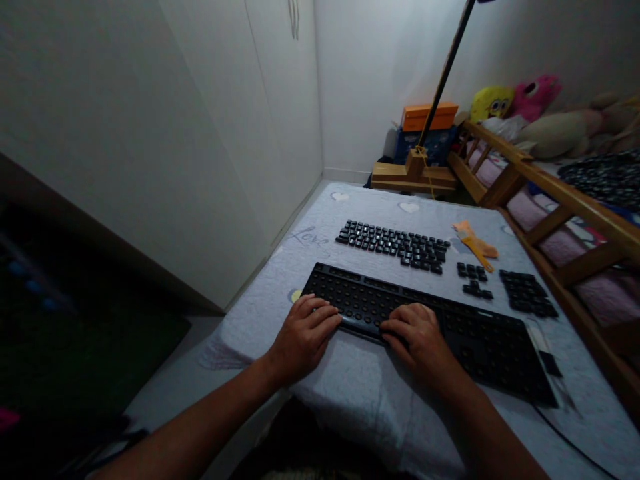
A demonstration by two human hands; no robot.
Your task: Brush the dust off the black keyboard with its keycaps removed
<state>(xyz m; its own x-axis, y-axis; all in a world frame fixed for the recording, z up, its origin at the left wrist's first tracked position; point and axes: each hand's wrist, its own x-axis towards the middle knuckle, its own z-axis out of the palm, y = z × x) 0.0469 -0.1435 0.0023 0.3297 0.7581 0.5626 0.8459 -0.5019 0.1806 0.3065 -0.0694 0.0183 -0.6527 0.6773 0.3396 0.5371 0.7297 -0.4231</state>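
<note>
A black keyboard [480, 340] lies across a bed-sheet-covered surface [350, 393], its key sockets bare. My left hand [304, 335] rests on its near left corner, fingers loosely bent and pointing right over the sockets. My right hand [419, 339] lies on the keyboard's near edge at the middle, fingers bent and pointing left. Neither hand holds anything separate. Beyond the keyboard, loose black keycaps are laid out in groups: a large block [395, 244], a small cluster [473, 280] and a number-pad block [528, 293].
An orange cloth-like item [476, 243] lies past the keycaps. A wooden bed rail [550, 190] runs along the right, with plush toys [515, 100] behind. A wooden lamp base [414, 176] and orange box [430, 115] stand at the back. White wardrobe doors [200, 133] fill the left.
</note>
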